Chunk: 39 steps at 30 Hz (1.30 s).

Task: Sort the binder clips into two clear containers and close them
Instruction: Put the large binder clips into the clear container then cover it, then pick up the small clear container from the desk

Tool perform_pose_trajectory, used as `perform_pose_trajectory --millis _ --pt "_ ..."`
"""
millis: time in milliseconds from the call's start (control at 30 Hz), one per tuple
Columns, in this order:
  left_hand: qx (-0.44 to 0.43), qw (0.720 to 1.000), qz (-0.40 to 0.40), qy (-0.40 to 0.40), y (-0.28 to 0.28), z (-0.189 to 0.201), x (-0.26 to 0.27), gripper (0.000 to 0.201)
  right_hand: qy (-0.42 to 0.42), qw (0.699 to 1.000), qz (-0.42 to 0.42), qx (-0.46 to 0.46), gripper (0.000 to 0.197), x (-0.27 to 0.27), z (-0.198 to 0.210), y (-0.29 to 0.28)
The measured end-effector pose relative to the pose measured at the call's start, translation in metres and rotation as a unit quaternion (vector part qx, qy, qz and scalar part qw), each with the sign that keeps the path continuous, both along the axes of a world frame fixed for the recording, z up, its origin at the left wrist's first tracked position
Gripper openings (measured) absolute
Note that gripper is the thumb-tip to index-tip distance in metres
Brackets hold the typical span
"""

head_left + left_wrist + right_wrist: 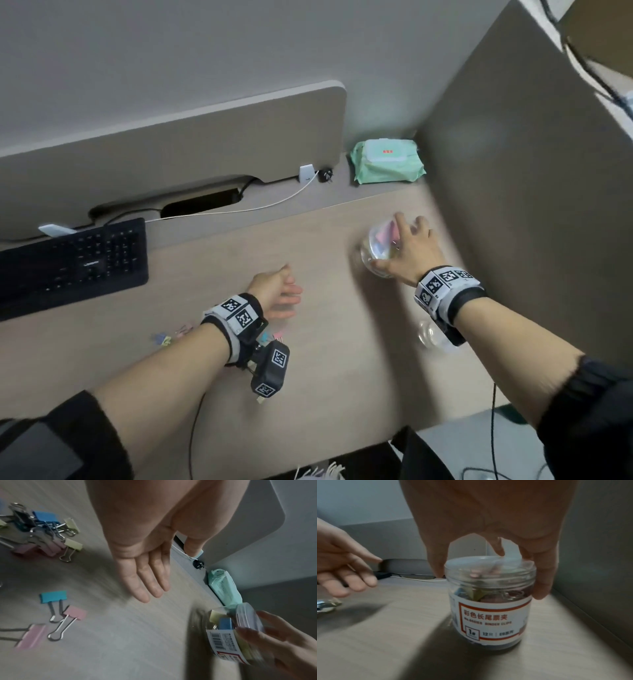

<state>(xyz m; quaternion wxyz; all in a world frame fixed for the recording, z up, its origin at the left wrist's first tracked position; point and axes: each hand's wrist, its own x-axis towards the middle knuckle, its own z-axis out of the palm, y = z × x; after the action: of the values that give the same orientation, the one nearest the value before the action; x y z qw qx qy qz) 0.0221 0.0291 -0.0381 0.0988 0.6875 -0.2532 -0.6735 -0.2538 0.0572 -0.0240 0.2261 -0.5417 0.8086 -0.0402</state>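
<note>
Dim, flat indoor light. Motion blur smears the right hand (pixel 407 250) and jar (pixel 489 601); soft shadows fall on the bench (pixel 385 642); wrist views darken toward their edges.

Clear jar (pixel 489 601) with a white label (pixel 494 619), red border, red letters. Blue (pixel 53 596), pink (pixel 75 612) and pale yellow binder clips (pixel 73 544) on a light wood-grain desk (pixel 219 274). Black keyboard (pixel 72 263). Mint green wipes pack (pixel 387 161). Black-and-white checker tags on wristbands (pixel 442 284).

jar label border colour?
Red-orange border on a white label, wrapped round the clear jar the right hand grips. Clearest in the right wrist view.
</note>
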Motion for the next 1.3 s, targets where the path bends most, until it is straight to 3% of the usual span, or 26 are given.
perform_pose_trajectory --millis 133,367,567,700,833,933,1100,1300 --pt "-0.042 0.998 0.009 -0.04 -0.007 -0.009 -0.017 0.031 0.024 0.999 -0.024 0.004 0.098 -0.031 -0.02 -0.008" --pt "-0.055 0.997 0.011 -0.062 -0.005 -0.011 -0.035 0.026 0.01 1.0 -0.027 0.0 0.106 -0.044 -0.02 0.001" --pt "-0.078 0.995 -0.023 -0.061 0.005 -0.007 -0.03 0.026 0.016 0.993 -0.1 -0.057 0.084 -0.043 -0.008 0.04" --pt "-0.08 0.994 -0.045 -0.053 0.016 -0.007 -0.02 0.025 0.049 0.99 -0.131 0.013 0.075 -0.035 -0.015 0.079" --pt "-0.081 0.994 -0.055 -0.038 0.031 -0.006 -0.001 0.024 0.068 0.976 -0.134 0.16 0.066 -0.014 -0.032 0.118" --pt "-0.081 0.995 -0.054 -0.031 0.038 -0.001 0.017 0.023 0.062 0.969 -0.136 0.198 0.049 0.007 -0.041 0.131" --pt "-0.079 0.996 -0.047 -0.021 0.048 0.007 0.057 0.021 0.014 0.981 -0.124 0.151 0.048 0.056 -0.027 0.126" --pt "-0.064 0.994 -0.072 0.057 0.064 0.019 0.096 0.042 -0.111 0.992 -0.036 0.05 0.066 0.147 0.018 0.094"
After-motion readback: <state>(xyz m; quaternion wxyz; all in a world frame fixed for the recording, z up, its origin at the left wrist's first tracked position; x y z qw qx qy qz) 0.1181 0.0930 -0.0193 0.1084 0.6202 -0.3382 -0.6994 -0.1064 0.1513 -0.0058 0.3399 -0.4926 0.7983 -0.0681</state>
